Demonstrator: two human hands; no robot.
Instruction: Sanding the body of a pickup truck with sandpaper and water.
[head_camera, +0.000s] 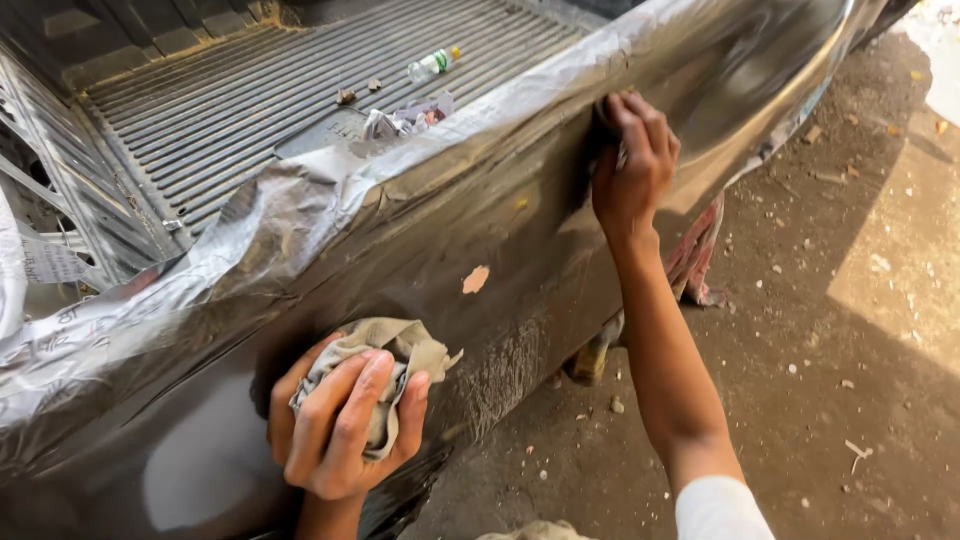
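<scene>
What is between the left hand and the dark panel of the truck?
A crumpled beige cloth. The left hand grips it against the dark panel, so the cloth lies between palm and metal. The right hand presses higher up on the panel.

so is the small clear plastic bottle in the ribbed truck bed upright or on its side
On its side: the small clear plastic bottle lies flat across the ribbed truck bed.

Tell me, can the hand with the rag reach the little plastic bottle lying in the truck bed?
Probably not from here. The left hand holds a crumpled rag low against the outer body panel, and the plastic bottle lies far across the ribbed truck bed, beyond the taped rail.
</scene>
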